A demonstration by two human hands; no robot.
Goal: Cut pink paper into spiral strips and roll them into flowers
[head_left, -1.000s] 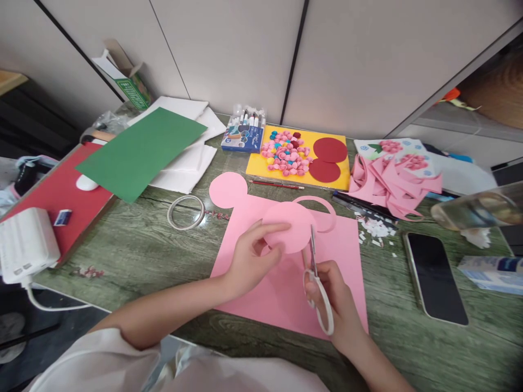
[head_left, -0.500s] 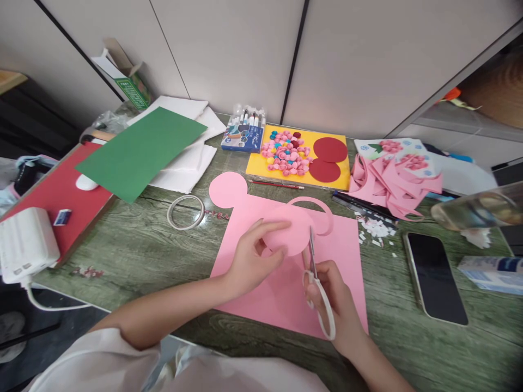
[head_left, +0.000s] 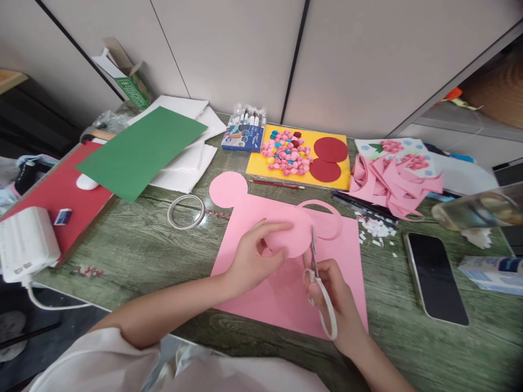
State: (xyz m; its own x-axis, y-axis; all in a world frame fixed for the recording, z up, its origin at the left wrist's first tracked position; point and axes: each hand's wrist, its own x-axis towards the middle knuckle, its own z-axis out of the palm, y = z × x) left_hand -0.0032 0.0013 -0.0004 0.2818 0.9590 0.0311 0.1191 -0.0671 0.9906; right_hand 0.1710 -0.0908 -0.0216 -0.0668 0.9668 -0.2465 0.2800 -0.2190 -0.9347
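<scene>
Between the thumb and fingers of my left hand point(head_left: 259, 250) is a round pink paper disc point(head_left: 292, 234), held above a large pink sheet point(head_left: 273, 288). My right hand point(head_left: 337, 296) grips white-handled scissors point(head_left: 324, 305), whose blades point away from me at the disc's right edge. A curled pink paper strip point(head_left: 337, 218) lies just beyond the blades, over the sheet. Another pink disc point(head_left: 228, 190) rests at the sheet's far left corner.
Behind are yellow paper point(head_left: 255, 166) bearing small coloured pieces and two dark red discs point(head_left: 330, 149), plus a marker box point(head_left: 243, 136). Pink scraps point(head_left: 392, 182) and a phone point(head_left: 437, 277) lie right. A tape roll point(head_left: 169, 213), green sheet point(head_left: 141, 152) and white charger point(head_left: 28, 245) are left.
The curled pink strip has shifted right and slightly nearer, away from the disc. The scissor blades look closer together. My left hand has hardly moved.
</scene>
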